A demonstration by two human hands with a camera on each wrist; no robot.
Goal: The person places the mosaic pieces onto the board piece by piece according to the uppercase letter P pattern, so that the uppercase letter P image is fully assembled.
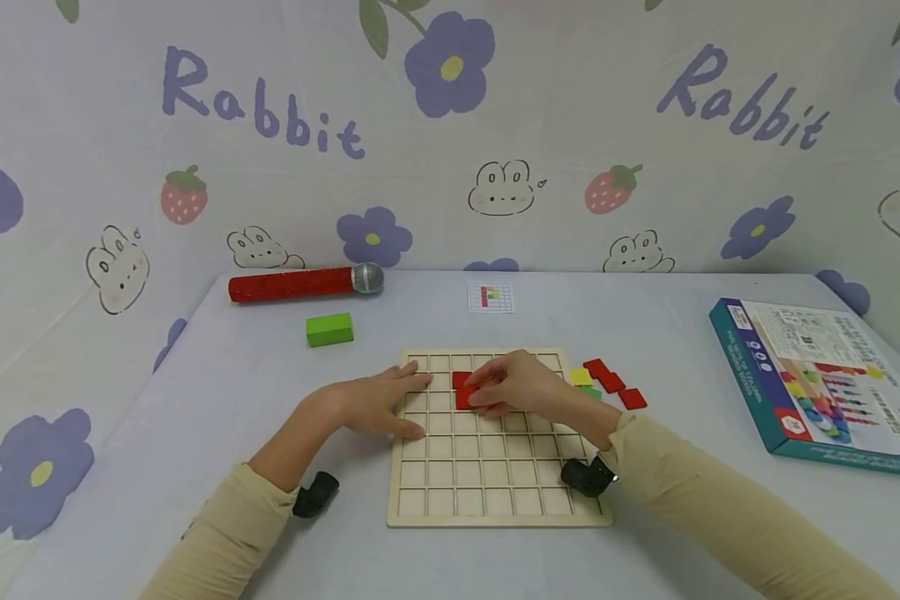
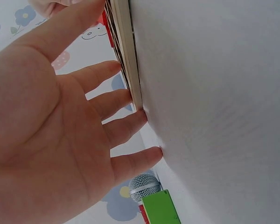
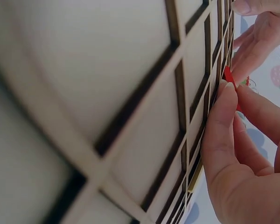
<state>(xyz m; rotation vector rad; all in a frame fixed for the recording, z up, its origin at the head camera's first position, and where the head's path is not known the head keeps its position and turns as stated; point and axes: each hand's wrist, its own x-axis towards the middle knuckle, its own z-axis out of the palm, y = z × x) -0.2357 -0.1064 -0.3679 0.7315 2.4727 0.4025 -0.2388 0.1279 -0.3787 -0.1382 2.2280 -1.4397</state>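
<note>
A wooden grid board (image 1: 450,504) lies flat on the table. My right hand (image 1: 521,385) is over its upper middle, pinching a red square tile (image 3: 229,77) between thumb and fingers, low against the grid. Just behind those fingertips another red tile (image 1: 461,379) sits in a cell. My left hand (image 1: 378,400) rests at the board's left edge, its fingers spread and straight. In the left wrist view the left fingertips (image 2: 123,95) touch the board's side and the tablecloth.
Right of the board lie several loose red tiles (image 1: 633,398), with a yellow tile (image 1: 581,377) and a green tile (image 1: 592,392) at its edge. A small grid card (image 1: 491,297), a green block (image 1: 330,329) and a red microphone (image 1: 292,285) lie behind. A toy box (image 1: 825,383) is far right.
</note>
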